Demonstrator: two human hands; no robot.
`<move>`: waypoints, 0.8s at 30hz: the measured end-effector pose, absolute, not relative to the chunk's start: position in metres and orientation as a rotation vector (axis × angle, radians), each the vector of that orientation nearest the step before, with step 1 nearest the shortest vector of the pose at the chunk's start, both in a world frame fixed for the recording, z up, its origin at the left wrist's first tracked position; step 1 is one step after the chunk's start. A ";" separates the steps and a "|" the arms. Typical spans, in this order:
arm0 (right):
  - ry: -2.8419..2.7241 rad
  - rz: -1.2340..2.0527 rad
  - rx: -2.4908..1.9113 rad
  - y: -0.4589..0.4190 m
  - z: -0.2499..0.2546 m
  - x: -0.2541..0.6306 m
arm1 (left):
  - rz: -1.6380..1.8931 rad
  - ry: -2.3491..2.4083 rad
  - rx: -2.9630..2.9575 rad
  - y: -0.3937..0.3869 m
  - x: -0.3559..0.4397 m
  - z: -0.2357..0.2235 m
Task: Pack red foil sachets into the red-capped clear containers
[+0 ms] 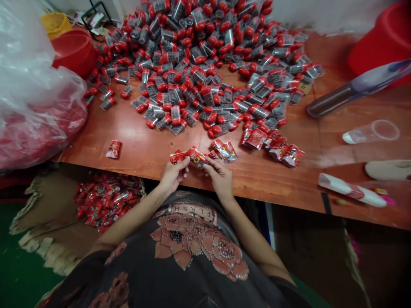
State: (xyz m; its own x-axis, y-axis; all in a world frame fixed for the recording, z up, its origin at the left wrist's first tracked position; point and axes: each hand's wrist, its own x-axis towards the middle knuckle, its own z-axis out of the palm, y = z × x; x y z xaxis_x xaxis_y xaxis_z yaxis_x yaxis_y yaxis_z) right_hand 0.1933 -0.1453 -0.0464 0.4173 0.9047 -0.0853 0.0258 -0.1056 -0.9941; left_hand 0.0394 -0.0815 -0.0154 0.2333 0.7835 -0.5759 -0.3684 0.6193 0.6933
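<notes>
Near the table's front edge, my left hand (174, 174) and my right hand (220, 176) pinch a short run of red printed wrappers (196, 157) between them. Just behind my right fingers lie more red and silver wrappers (223, 149), and a folded strip of red wrappers (276, 146) stretches off to the right. One single red packet (113, 149) rests apart on the left. Beyond my hands rises a large pile of small clear containers with red caps (192, 72) and dark contents.
An open box (109, 196) below the table's left edge holds many red-wrapped pieces. A clear bag (35, 102) and red bowl (73, 51) stand left. On the right are a red bucket (382, 47), a tube of dark pieces (334, 99), a clear cup (372, 131) and a white roll (351, 189).
</notes>
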 end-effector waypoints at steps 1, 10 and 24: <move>-0.920 0.861 -1.544 -0.145 -0.047 0.201 | 0.833 1.046 0.400 -0.079 0.039 -0.015; -1.336 0.608 -1.633 -0.136 -0.027 0.191 | 0.855 0.941 0.246 -0.067 0.036 -0.014; -1.680 0.643 -1.594 -0.098 -0.024 0.161 | 1.049 1.004 0.263 -0.061 0.033 -0.022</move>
